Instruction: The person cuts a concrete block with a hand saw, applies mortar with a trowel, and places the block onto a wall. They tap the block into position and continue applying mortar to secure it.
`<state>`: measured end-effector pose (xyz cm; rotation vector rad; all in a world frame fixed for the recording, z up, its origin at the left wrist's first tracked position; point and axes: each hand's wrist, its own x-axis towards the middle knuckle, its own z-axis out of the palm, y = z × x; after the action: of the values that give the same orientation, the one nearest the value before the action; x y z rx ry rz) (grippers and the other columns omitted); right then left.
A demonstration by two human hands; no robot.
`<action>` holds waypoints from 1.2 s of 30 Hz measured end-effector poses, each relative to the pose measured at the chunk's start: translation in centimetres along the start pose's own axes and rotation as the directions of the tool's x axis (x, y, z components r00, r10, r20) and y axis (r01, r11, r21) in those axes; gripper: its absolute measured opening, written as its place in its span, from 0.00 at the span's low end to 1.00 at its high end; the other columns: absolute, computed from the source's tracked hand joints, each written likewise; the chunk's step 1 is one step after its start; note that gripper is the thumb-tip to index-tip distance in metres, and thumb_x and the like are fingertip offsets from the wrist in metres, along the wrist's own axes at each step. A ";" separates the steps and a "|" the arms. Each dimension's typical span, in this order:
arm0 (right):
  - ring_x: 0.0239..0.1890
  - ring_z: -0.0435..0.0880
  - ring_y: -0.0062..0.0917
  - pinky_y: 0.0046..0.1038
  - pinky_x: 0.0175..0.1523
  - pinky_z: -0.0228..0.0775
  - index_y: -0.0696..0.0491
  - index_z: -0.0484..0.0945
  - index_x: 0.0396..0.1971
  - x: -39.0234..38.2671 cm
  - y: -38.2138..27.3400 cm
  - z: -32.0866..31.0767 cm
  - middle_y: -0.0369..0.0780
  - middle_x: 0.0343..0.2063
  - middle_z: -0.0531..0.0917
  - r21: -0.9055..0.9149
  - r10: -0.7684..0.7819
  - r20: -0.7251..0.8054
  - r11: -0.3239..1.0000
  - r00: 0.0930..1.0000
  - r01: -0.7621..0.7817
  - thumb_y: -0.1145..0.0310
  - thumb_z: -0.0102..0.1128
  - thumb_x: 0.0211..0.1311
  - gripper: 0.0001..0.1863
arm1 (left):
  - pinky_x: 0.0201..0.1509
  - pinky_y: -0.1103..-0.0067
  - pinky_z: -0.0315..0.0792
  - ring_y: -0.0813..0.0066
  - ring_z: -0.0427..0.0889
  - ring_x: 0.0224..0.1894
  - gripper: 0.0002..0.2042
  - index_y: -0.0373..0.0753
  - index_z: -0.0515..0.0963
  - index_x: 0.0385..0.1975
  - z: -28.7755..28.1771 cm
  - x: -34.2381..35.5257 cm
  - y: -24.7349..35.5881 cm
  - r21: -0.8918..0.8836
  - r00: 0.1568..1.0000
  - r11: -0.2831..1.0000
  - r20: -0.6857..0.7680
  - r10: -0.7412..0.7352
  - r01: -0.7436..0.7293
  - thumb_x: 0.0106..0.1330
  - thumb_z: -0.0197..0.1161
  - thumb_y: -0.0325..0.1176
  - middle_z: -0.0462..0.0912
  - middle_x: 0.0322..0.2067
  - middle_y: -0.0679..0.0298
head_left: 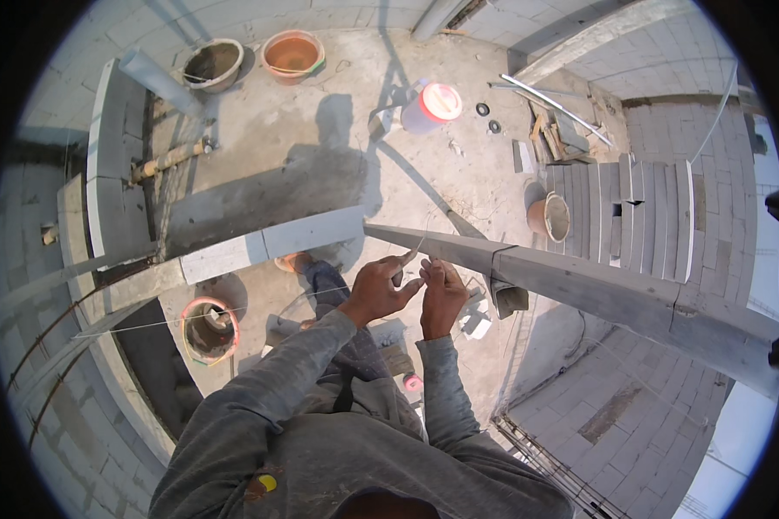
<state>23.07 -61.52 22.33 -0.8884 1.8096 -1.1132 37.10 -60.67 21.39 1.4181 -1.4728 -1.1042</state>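
A thin pale string (260,307) stretches from the left side toward my hands, beside the end of a long grey beam (580,281). My left hand (378,290) has its fingers curled around the string, with the thumb pointing toward the other hand. Close by, my right hand (442,297) is closed in a pinch, fingertips up. A short bit of string stands up between the two hands; its exact path through the fingers is too fine to see. Just left of the beam's end, pale blocks (312,233) form the top of a low wall.
Below stands a bucket of grey mortar (208,330). Farther off are two basins (214,66), a white-lidded pail (433,108) and a bucket (549,218) beside stacked blocks (619,212). A dark strap (498,259) wraps the beam. Rebar (56,381) juts out at left.
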 end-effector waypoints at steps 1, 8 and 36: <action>0.38 0.86 0.24 0.25 0.44 0.79 0.65 0.84 0.41 -0.2 -0.1 0.0 0.45 0.35 0.88 -0.080 -0.051 0.002 0.996 0.999 0.051 0.70 0.58 0.71 0.13 | 0.28 0.70 0.71 0.63 0.75 0.20 0.22 0.40 0.80 0.58 0.1 0.1 0.0 0.011 1.000 1.000 0.004 -0.001 0.001 0.65 0.68 0.38 0.79 0.23 0.56; 0.35 0.85 0.21 0.25 0.44 0.76 0.61 0.87 0.36 0.3 1.1 0.2 0.42 0.32 0.89 -0.145 -0.158 -0.028 0.978 0.987 0.152 0.68 0.66 0.66 0.11 | 0.32 0.68 0.75 0.59 0.83 0.27 0.19 0.37 0.86 0.45 1.1 1.6 -0.1 0.039 0.997 0.998 -0.056 -0.047 0.050 0.66 0.67 0.47 0.85 0.30 0.53; 0.63 0.72 0.38 0.41 0.67 0.66 0.54 0.59 0.73 11.1 3.2 -0.1 0.50 0.65 0.71 0.537 -0.114 0.567 0.802 0.816 -0.262 0.54 0.53 0.73 0.34 | 0.30 0.70 0.70 0.71 0.78 0.22 0.20 0.35 0.86 0.25 -0.1 8.6 -0.9 -0.129 0.977 0.969 0.075 -0.201 0.209 0.68 0.63 0.48 0.80 0.16 0.60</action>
<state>17.84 -69.88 16.41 -0.6513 0.8884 -1.1065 37.02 -69.22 20.37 1.4757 -1.2868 -1.3613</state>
